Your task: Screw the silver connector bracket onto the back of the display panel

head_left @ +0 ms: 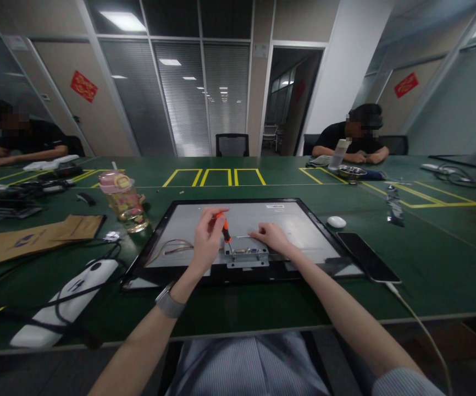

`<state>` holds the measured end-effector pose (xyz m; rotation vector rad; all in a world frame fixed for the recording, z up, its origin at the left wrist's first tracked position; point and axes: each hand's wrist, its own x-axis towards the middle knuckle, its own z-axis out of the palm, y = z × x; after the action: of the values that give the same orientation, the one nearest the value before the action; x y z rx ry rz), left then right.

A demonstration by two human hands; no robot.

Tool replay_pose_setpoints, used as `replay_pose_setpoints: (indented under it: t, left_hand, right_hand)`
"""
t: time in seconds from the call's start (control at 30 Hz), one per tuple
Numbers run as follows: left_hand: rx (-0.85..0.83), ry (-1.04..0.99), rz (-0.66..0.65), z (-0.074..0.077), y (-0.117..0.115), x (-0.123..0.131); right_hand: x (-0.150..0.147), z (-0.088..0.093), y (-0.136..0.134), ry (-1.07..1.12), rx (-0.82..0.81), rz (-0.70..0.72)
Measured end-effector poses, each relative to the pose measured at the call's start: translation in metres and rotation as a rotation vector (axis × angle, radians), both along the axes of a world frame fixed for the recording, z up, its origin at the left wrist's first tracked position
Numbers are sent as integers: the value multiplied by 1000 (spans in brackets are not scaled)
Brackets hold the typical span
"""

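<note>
A monitor panel (pixel 287 217) lies face down on the green table, its grey metal back up. Near its lower edge sits a small metal connector bracket (pixel 247 257). My left hand (pixel 207 239) is closed round an orange-handled screwdriver (pixel 225 226), held upright with its tip down on the bracket. My right hand (pixel 271 236) rests on the panel just right of the bracket, fingers curled and pressing down beside the screwdriver. Thin coloured wires (pixel 170 247) lie on the panel's left part.
A black phone (pixel 367 257) with a white cable lies right of the panel, a white mouse (pixel 336 221) beyond it. Left are a pink-lidded bottle (pixel 125 201), a brown envelope (pixel 36 237), a white power strip (pixel 67 300) and black cables. Two other people sit at the table's far side.
</note>
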<state>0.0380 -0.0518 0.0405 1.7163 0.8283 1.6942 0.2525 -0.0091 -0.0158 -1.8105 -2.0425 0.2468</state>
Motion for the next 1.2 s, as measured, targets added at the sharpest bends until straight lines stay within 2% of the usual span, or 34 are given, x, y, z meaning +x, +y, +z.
replay_pose_setpoints:
  t: [0.17, 0.43, 0.63, 0.87, 1.07, 1.2]
  left_hand:
    - [-66, -122, -168, -5, 4, 1]
    - [31, -11, -36, 3, 2, -2]
    - [-34, -49, -141, -2, 3, -3]
    - [30, 64, -16, -1, 3, 0]
    - [6, 55, -127, -4, -2, 2]
    - [135, 262, -30, -4, -3, 2]
  right_hand:
    - [1, -2, 1, -4, 0, -1]
    - [1, -2, 2, -21, 14, 8]
    - [0, 0, 0, -20, -8, -7]
    - [0, 0, -1, -17, 4, -3]
    - [-2, 3, -3, -4, 0, -5]
    - [-3, 3, -3, -24, 10, -11]
